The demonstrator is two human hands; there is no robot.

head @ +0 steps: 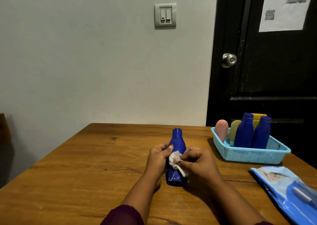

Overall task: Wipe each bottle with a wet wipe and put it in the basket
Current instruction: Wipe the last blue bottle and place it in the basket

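Observation:
A dark blue bottle [177, 141] lies tilted over the wooden table [85, 164], its capless neck pointing away from me. My left hand [157, 159] grips its left side, thumb on the shoulder. My right hand [199, 163] pinches a crumpled white wet wipe [175, 159] against the bottle's front. At the right stands a light blue mesh basket [248, 154] holding two upright blue bottles [244, 132], a pink one [221, 129] and yellow ones [235, 127].
A blue pack of wet wipes [288, 188] lies at the table's right front edge. Behind the basket is a black door [274, 70] with a metal knob; a pale wall rises behind the table's far edge.

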